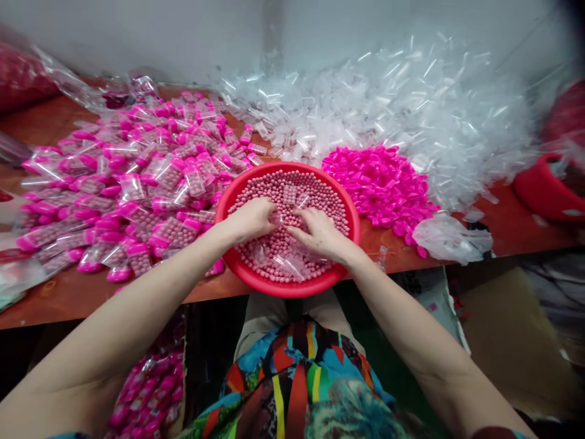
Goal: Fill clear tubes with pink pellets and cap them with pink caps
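Note:
A red basin [355, 228] at the table's front edge holds small pink beads [274, 183]. Several clear plastic containers [292, 267] lie among the beads, one of them at the far side near my fingers. My left hand [256, 219] reaches in from the left, its fingers curled round a clear container [276, 217] that they partly hide. From the right comes my right hand [320, 233], low over the beads, thumb and forefinger apart. Its other fingers are partly hidden, and I see nothing held in it.
Left of the basin spreads a heap of bead-filled containers with pink caps [137, 189]. To the right lie loose pink caps [379, 189], with a large pile of clear empty containers [411, 110] behind. A plastic bag [452, 238] and a red tub [548, 189] stand farther right.

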A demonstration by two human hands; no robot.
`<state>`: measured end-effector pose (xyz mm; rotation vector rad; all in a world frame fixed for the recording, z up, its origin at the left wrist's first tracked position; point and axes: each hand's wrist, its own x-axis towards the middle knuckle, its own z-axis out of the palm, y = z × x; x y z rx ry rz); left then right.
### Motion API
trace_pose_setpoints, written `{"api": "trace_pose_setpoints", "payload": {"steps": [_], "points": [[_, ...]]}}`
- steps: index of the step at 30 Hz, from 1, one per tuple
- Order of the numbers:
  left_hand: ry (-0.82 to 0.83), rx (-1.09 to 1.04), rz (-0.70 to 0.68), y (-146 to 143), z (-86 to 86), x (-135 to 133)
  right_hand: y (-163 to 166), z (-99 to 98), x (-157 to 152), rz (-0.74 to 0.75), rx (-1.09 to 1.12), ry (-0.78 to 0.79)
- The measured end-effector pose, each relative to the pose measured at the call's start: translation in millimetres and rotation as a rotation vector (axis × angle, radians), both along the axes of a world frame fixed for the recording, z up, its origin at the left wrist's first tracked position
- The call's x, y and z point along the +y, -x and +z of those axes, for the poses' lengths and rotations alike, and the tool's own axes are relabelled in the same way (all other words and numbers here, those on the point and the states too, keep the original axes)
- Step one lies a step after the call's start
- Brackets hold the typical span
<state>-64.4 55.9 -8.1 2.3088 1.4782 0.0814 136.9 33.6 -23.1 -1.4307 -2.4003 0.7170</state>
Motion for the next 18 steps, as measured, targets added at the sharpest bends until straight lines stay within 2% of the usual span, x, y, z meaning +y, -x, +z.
{"api": "trace_pose_setpoints", "payload": {"steps": [2, 4, 8, 11, 13, 18], "points": [[-0.052, -0.011, -0.011, -7.2, 6.4, 5.1, -0.5, 4.3, -12.5, 0.038, -0.121, 0.081], [-0.069, -0.024, -0.043, -19.6, 12.7, 9.7, 5.7, 9.3, -25.5, 0.107, -0.139, 0.14], [-0.071, 0.108, -0.136, -55.1, 16.4, 17.1, 17.3, 19.3, -50.8, 0.103, -0.092, 0.097], [-0.007, 0.251, -0.218, -80.5, 7.9, 22.1, 7.4, 24.1, -67.4, 0.04, -0.095, -0.015], [0.039, 0.248, -0.249, -94.0, -2.6, 24.9, -8.7, 24.7, -75.1, 0.001, -0.061, -0.079], [0.064, 0.044, -0.129, -116.9, -29.6, 22.2, -54.6, 15.7, -79.5, -0.183, 0.247, -0.233]]}}
